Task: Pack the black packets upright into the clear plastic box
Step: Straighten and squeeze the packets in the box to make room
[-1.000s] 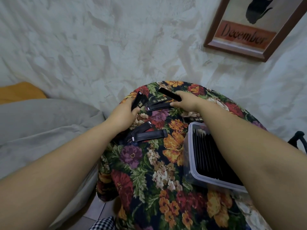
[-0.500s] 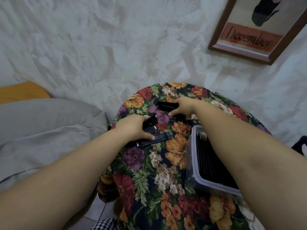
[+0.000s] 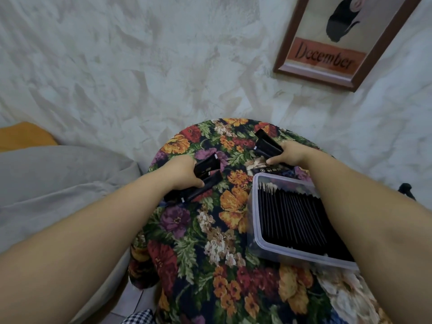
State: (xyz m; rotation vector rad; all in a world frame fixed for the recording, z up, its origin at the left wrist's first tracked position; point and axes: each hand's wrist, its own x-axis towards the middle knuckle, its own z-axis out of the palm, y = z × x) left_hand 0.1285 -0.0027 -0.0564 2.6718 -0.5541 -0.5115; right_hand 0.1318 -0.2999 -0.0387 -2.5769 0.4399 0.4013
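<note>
The black packets already packed [image 3: 292,218] stand on edge in a tight row that fills most of the clear plastic box [image 3: 254,213], at the right of the floral-covered table [image 3: 210,242]; a little room shows only at its far end. One loose packet [image 3: 271,170] lies flat on the cloth, just beyond the box's far wall.

A second ago the remaining packets lay scattered across the far side of the table. Now they are gathered. The right hand [image 3: 288,155] has its fingers and thumb curled round a small stack [image 3: 267,146], which appears to be lifted off the cloth at the far edge. The left hand [image 3: 184,174] pinches a few packets [image 3: 207,168] tilted up, while its thumb presses on two more [image 3: 198,189] lying flat under it; how many it holds I cannot tell.

So the loose stock is collected. I judge the packing nearly done: what remains is carrying these bundles to the box and standing them in the far gap.
</note>
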